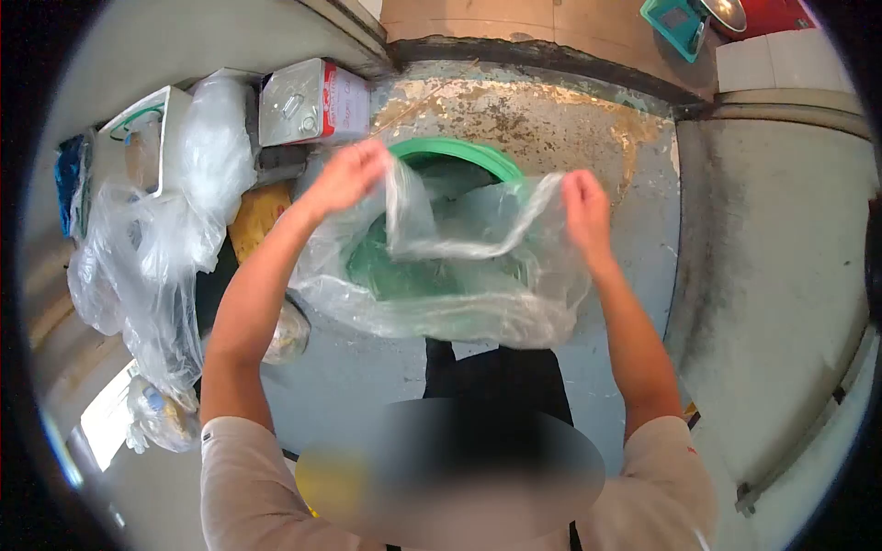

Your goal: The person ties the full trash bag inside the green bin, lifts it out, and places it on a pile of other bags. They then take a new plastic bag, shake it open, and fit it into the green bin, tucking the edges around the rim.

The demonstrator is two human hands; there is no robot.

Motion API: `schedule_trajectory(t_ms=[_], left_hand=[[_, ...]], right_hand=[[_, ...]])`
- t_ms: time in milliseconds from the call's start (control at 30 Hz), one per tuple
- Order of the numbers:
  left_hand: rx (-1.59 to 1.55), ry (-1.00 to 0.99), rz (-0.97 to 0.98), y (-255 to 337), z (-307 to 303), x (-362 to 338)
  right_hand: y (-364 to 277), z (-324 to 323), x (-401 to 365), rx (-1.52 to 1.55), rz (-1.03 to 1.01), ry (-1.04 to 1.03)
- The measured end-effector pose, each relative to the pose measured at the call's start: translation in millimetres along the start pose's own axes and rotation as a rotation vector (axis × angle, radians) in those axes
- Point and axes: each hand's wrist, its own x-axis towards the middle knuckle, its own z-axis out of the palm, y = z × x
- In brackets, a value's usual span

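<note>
A large clear plastic bag (514, 308) is stretched between my two hands, its gathered edge sagging in the middle. My left hand (356, 174) is closed on the bag's edge at the left. On the right, my right hand (585, 207) grips the same edge with the fingers pinched together. Beneath and behind the bag stands a round green tub (459, 149); its far rim shows bare, while its near side is seen through the plastic.
Clear plastic bags (216, 147) are piled at the left, beside a metal tin (344, 103) with a red and white label. A raised step (514, 46) runs across the far end, with a teal scale (675, 23) on it. A grey wall (772, 275) bounds the right.
</note>
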Motion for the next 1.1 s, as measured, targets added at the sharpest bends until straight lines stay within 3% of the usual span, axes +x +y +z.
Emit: schedule_trajectory(t_ms=[33, 100, 200, 300, 333, 400, 467, 533, 633, 667, 733, 800, 833, 867, 967, 1000, 1033, 1100], left_hand=[[-0.172, 0.168, -0.091, -6, -3, 22], [0.286, 0.458, -0.069, -35, -17, 70], [0.56, 0.554, -0.174, -128, -17, 102], [0.539, 0.309, -0.392, -206, 2, 71], [0.475, 0.216, -0.483, -215, 9, 55], [-0.094, 0.396, -0.4, -259, 29, 21], [-0.944, 0.394, -0.553, -235, 26, -28], [-0.979, 0.168, -0.574, -204, 24, -84], [-0.869, 0.103, -0.97, -192, 28, -156], [-0.919, 0.046, -0.934, -186, 30, -174], [-1.019, -0.054, -0.856, -175, 29, -207], [-1.116, -0.06, -0.743, -195, 35, -235], [-1.16, -0.068, -0.69, -207, 41, -249], [-1.218, 0.09, -0.63, -210, 53, -259], [-0.871, 0.058, -0.878, -258, 75, -280], [-0.679, -0.232, -0.984, -320, 79, -293], [-0.736, -0.07, -0.913, -324, 80, -269], [-0.834, 0.255, -0.768, -320, 66, -174]], right_hand=[[10, 2, 20, -0.054, 0.007, 0.073], [34, 10, 56, -0.16, 0.025, 0.211], [130, 34, 74, -0.636, 0.139, 0.051], [197, 45, 38, -0.611, 0.266, -0.09], [205, 44, 25, -0.435, 0.358, -0.091], [213, 39, -3, -0.08, 0.533, -0.086], [171, 10, -44, 0.02, 0.536, 0.234], [126, -19, -90, 0.135, 0.783, 0.38], [83, -29, -157, 0.876, 1.132, 0.0], [69, -31, -178, 1.123, 1.233, -0.138], [40, -34, -206, 0.699, 1.237, -0.331], [48, -28, -228, 0.694, 1.242, -0.357], [76, -23, -247, 0.903, 1.274, -0.28], [93, -22, -256, 1.112, 1.3, -0.194], [105, -29, -221, 0.719, 1.17, -0.363], [163, -27, -209, 0.413, 1.113, -0.443], [222, -22, -193, 0.107, 1.04, -0.513], [241, 4, -126, 0.008, 0.904, -0.552]])
